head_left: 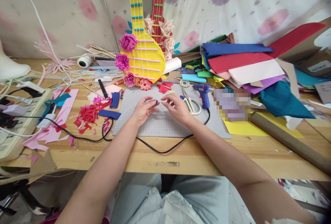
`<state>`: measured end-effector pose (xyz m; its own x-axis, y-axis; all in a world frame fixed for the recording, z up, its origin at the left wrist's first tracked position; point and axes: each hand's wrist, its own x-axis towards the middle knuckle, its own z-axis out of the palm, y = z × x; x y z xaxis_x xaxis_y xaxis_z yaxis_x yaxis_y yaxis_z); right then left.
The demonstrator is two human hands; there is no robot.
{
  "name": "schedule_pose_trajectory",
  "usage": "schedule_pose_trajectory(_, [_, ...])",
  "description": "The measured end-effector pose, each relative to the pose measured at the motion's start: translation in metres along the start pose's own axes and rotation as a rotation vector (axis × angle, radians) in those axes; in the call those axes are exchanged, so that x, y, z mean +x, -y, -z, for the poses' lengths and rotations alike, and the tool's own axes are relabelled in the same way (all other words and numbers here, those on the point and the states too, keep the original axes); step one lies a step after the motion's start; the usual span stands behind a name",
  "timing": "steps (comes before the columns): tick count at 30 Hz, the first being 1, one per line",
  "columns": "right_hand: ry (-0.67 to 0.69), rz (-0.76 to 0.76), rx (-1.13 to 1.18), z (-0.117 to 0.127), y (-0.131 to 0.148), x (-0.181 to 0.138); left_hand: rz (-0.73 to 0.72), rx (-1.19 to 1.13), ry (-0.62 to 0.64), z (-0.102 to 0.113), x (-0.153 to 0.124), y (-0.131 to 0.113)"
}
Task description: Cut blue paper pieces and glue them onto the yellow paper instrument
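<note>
Scrap in left hand, barely visible

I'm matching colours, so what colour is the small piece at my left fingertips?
The small piece is dark blue, shown in the head view.

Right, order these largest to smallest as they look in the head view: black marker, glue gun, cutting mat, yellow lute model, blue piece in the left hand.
1. Grey cutting mat
2. Yellow lute model
3. Blue glue gun
4. Black marker
5. Blue piece in the left hand
</note>
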<state>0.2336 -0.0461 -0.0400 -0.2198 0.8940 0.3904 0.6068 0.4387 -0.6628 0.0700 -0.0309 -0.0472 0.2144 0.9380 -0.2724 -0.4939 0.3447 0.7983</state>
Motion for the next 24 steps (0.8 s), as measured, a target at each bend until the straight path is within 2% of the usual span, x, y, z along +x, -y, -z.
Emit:
schedule_pose_trajectory(3, [0.021,0.023,0.025,-0.008,0.003,0.005,-0.001,0.005,0.004,0.000,-0.001,-0.001])
schedule_pose_trajectory(8, [-0.052,-0.003,0.022,-0.013,0.003,0.008,0.012,-0.016,0.000,0.001,-0.001,0.000])
schedule_pose_trajectory(24, [-0.157,0.081,0.129,-0.020,-0.002,0.006,0.045,0.012,0.010,-0.001,-0.003,-0.002])
